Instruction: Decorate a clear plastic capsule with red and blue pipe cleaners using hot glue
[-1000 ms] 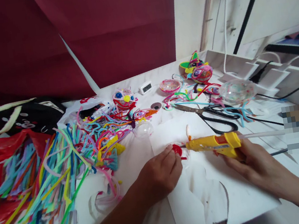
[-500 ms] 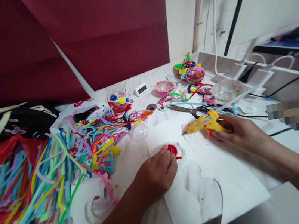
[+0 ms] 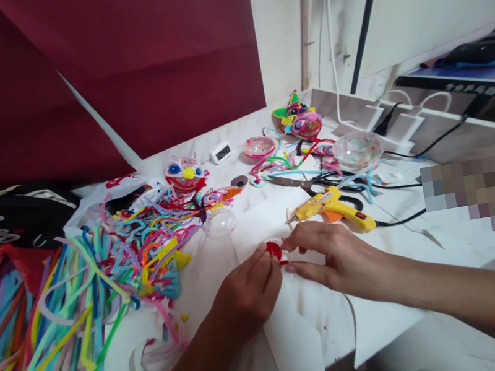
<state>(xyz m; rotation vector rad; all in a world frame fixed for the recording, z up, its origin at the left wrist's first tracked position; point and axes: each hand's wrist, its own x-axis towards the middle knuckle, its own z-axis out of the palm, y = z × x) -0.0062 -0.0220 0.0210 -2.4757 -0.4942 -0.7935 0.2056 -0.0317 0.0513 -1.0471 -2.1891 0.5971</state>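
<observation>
Nearest, at the table's front edge (image 3: 392, 328): a white paper sheet (image 3: 306, 320) curling over the lip, bare and free between the two forearms.

Just beyond, on that sheet: left hand (image 3: 249, 288) and right hand (image 3: 339, 259) meeting fingertip to fingertip. Pinched between them, a small red piece (image 3: 274, 249), low over the paper, about mid-table. Left thumb and forefinger clamped on its left side; right fingertips closed on its right side, remaining fingers spread loose.

To the left, crowding the near-left edge: a wide heap of coloured pipe cleaners (image 3: 80, 287), little free surface there. To the right, open white tabletop out to the blurred patch.

Behind the hands: yellow glue gun (image 3: 330, 207) lying released on the table, nozzle pointing left, its black cord (image 3: 398, 221) trailing right. Close beside it, black-handled scissors (image 3: 317, 182). Left of these, a clear half-sphere (image 3: 220, 221) touching the pipe-cleaner heap.

Farther back, a cluttered band: wrapped ball with blue eyes (image 3: 184, 173), small clock (image 3: 222, 152), pink bowl (image 3: 259, 146), glittery clear ball (image 3: 357, 149), colourful figure (image 3: 301, 122) near the far edge.

At the far left, black bag (image 3: 12, 216); behind all, maroon cloth (image 3: 115, 62).
</observation>
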